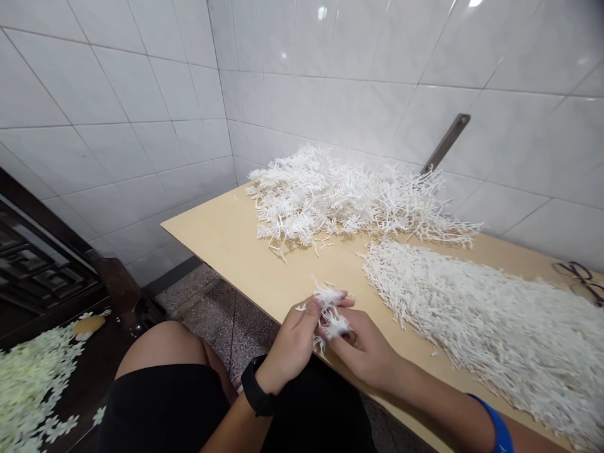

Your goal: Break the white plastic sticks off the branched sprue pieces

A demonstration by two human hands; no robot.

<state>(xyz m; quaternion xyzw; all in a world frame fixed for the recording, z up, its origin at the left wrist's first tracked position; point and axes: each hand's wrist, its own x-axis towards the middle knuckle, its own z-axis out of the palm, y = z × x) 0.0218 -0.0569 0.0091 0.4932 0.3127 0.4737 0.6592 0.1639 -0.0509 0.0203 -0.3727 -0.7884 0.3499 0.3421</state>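
Close together above the table's near edge, my two hands grip a tuft of white branching plastic sprigs (336, 323), whose thin tips stick out between the fingers. My left hand (299, 330), with a black band on its wrist, pinches the sprigs from the left. From the right, my right hand (365, 343) closes its fingers on the same tuft. Motion blurs the fingertips a little. Behind the hands lies a loose heap of white branched sprigs (340, 195). To the right spreads a flatter, denser pile of small white pieces (472, 308).
The tan table (212, 226) stands against white tiled walls, with a metal bracket (446, 143) on the wall. Dark-framed glasses (578, 274) lie at the far right. At lower left, pale flower-shaped pieces (33, 377) cover a dark wooden seat (70, 352).
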